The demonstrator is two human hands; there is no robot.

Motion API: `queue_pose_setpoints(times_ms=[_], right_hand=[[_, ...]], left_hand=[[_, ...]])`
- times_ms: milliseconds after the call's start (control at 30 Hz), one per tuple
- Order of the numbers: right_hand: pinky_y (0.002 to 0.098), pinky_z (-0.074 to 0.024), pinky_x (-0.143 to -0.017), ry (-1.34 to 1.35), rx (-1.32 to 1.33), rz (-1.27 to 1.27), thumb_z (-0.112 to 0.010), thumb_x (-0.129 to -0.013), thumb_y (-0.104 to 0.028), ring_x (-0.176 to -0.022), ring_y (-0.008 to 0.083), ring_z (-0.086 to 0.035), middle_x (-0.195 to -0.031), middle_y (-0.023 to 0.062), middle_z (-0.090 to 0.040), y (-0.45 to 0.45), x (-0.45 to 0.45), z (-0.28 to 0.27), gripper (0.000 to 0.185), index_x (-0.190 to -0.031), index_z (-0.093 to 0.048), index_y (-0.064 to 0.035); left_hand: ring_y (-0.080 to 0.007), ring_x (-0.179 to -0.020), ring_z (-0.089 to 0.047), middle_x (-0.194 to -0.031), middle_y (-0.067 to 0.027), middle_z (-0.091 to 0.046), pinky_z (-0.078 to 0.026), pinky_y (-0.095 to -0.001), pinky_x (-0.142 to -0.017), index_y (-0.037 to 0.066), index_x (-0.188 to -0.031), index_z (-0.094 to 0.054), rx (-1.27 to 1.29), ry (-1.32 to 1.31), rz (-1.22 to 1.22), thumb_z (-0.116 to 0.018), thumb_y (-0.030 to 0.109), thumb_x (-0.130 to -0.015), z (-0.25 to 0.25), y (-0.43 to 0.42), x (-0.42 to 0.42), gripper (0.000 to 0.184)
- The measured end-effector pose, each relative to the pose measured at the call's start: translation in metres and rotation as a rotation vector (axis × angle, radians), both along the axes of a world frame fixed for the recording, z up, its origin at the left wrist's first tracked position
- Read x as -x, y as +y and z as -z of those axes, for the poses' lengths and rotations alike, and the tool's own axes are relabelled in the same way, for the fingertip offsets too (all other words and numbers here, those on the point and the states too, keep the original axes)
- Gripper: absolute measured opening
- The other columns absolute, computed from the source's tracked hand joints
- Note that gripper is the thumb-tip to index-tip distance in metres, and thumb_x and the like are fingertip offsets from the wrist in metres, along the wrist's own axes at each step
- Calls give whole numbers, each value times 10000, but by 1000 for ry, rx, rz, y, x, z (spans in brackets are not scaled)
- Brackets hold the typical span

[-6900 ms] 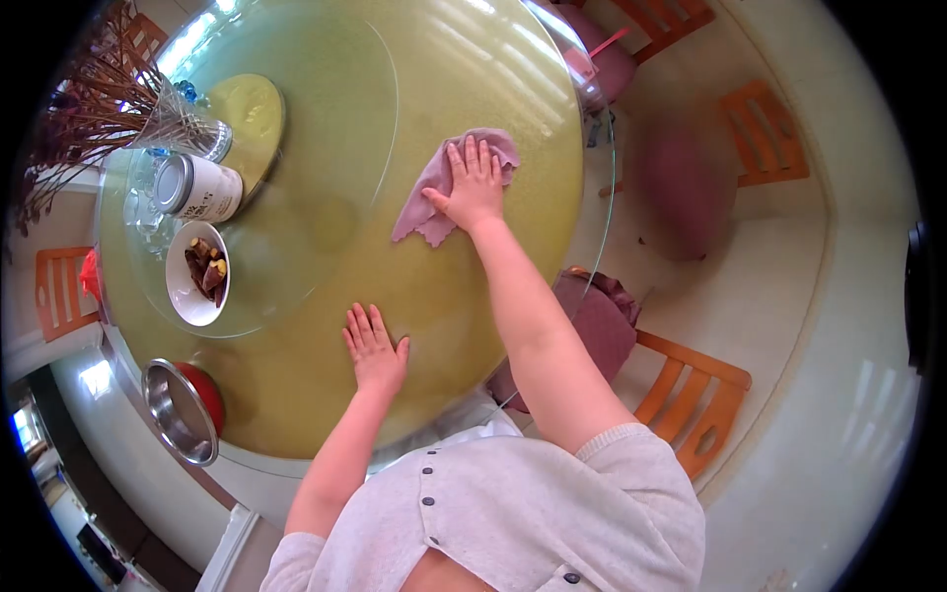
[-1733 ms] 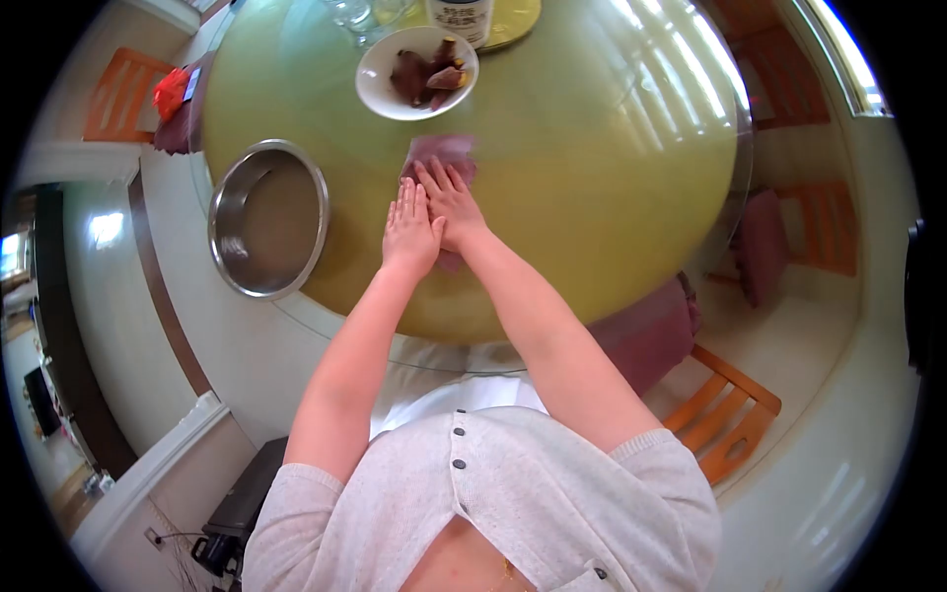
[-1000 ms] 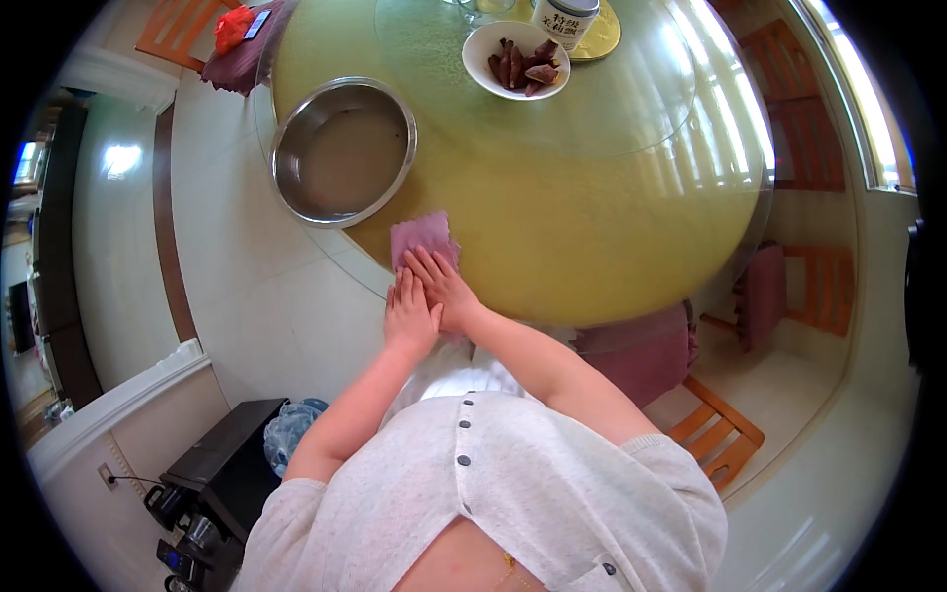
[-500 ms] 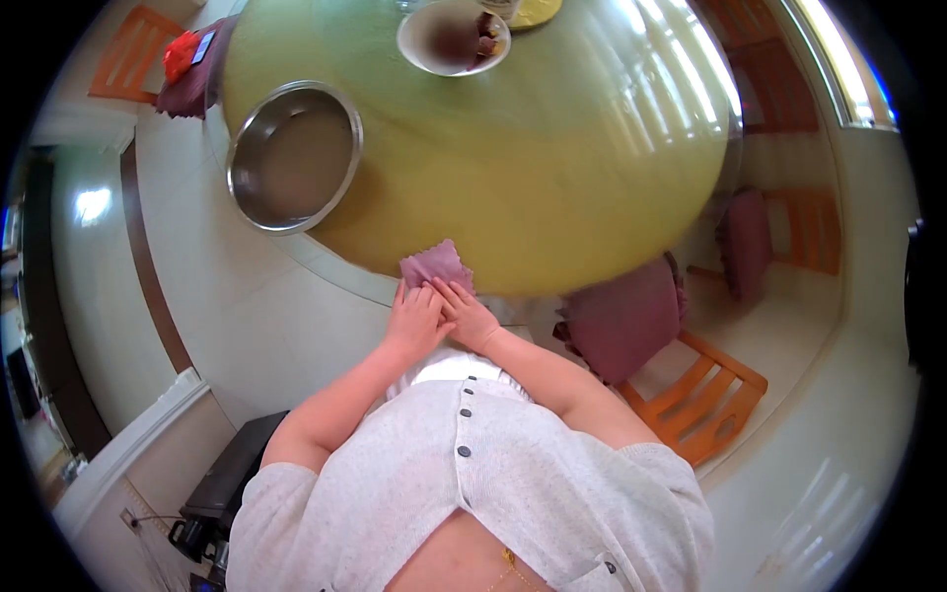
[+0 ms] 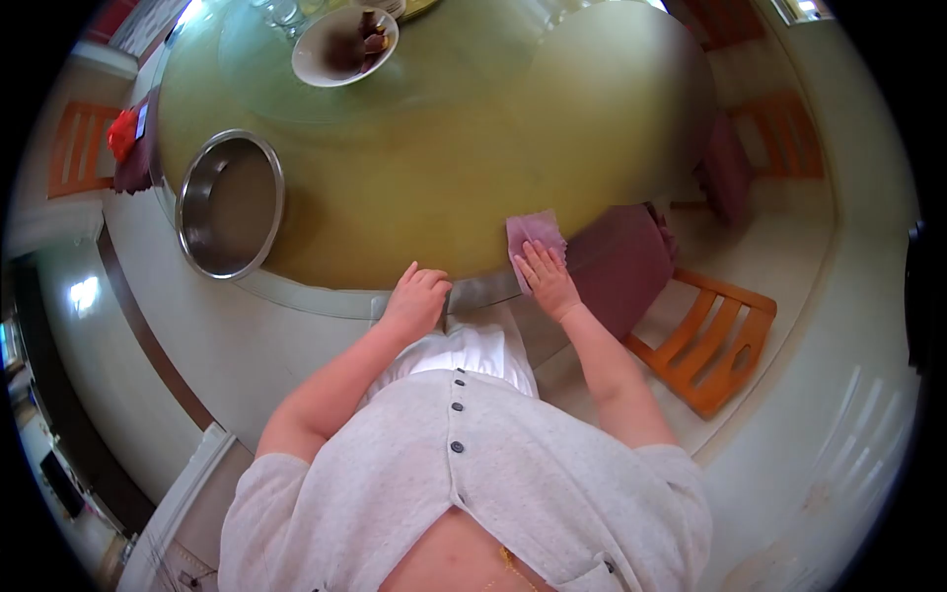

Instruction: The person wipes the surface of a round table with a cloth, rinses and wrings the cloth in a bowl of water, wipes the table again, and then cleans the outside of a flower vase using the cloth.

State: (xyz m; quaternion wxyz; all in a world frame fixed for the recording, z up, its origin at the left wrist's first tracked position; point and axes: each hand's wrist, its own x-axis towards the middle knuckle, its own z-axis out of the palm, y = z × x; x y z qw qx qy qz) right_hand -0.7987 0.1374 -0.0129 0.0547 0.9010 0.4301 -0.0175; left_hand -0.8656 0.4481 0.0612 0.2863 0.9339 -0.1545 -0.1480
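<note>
A pink-purple cleaning cloth (image 5: 523, 229) with scalloped edges lies at the near rim of the round table (image 5: 414, 187), right of centre. My right hand (image 5: 548, 281) rests flat on it, fingers stretched out and pressing it to the tabletop. Further left, my left hand (image 5: 418, 298) is at the table's near edge, with its fingers loosely bent and nothing seen in them. A metal basin (image 5: 279, 187) holding cloudy liquid stands on the left side of the table.
A white bowl (image 5: 308, 71) with dark reddish pieces stands toward the back, near several glasses (image 5: 281, 14). Close on the right is a chair (image 5: 710, 340) with a purple cover. Another chair (image 5: 71, 148) at far left bears a red bag (image 5: 122, 133).
My hands have separated. The right one has moved right along the table edge with the cloth under it, while the left stays near the middle, off the cloth. The view has shifted right.
</note>
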Motion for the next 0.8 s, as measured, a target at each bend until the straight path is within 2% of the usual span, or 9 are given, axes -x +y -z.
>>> queue_pose_setpoints(times_ms=[67,100,167,200,300,433,500,667,800], right_hand=[[464,-97,-1186,47,124,133,-500,-895,-239,-1469,298,-172,-1579,136,-211,4,2,-10,623,-1483,-331,-121],[464,-97,-1186,41,127,158,-500,-895,-239,-1469,298,-172,-1579,136,-211,16,10,-16,623,-1483,-331,-121],[478,-62,-1187,355,-77,470,-537,-879,-332,-1479,336,-90,-1585,184,-146,45,20,-41,713,-1489,-289,-58],[488,-38,-1185,435,-145,466,-543,-875,-439,-1481,351,-23,-1587,210,-93,46,20,-46,799,-1493,-255,-23],[491,-50,-1183,521,-336,549,-538,-886,-444,-1477,360,-63,-1582,208,-130,49,17,-45,777,-1489,-274,-32],[471,-112,-1176,289,-330,713,-483,-919,-395,-1465,324,-171,-1576,133,-230,59,20,0,662,-1483,-329,-84],[471,-125,-1173,232,-411,770,-446,-936,-345,-1468,296,-169,-1582,107,-223,67,18,-5,620,-1497,-308,-121],[491,-121,-1170,163,-306,809,-454,-926,-333,-1474,313,-128,-1597,97,-167,50,-13,-15,648,-1518,-256,-156],[496,-112,-1174,192,-251,782,-457,-918,-340,-1476,321,-109,-1603,91,-136,26,-49,-19,663,-1522,-243,-169]], left_hand=[[-259,-1187,-512,-1200,-99,-577,-303,-466,-1118,73,-1059,-640,42,-32,-9,-561,75,-827,-1,2,-5,245],[-267,-1217,-494,-1247,-101,-559,-302,-455,-1126,67,-1100,-627,21,-36,-9,-576,84,-837,2,3,-7,268],[-274,-1247,-476,-1293,-103,-542,-300,-444,-1133,60,-1140,-614,17,-49,18,-591,93,-847,2,-8,-13,296],[-278,-1279,-453,-1328,-116,-521,-295,-434,-1139,53,-1174,-596,49,-65,38,-591,86,-844,0,-18,-16,332],[-280,-1338,-402,-1400,-142,-466,-281,-421,-1148,38,-1256,-544,102,-106,148,-583,92,-849,-5,-50,-32,413],[-276,-1388,-351,-1472,-165,-394,-256,-409,-1158,10,-1373,-437,72,-184,355,-555,157,-882,3,-89,-53,526],[-290,-1418,-301,-1510,-184,-337,-224,-413,-1168,-19,-1415,-378,17,-150,418,-521,180,-883,10,-102,-63,586],[-279,-1464,-187,-1570,-177,-205,-172,-404,-1185,-20,-1465,-295,-74,4,438,-518,262,-923,15,-128,-88,651],[-280,-1467,-178,-1573,-181,-191,-165,-408,-1187,-20,-1471,-284,-85,13,418,-510,272,-933,15,-150,-117,653]])
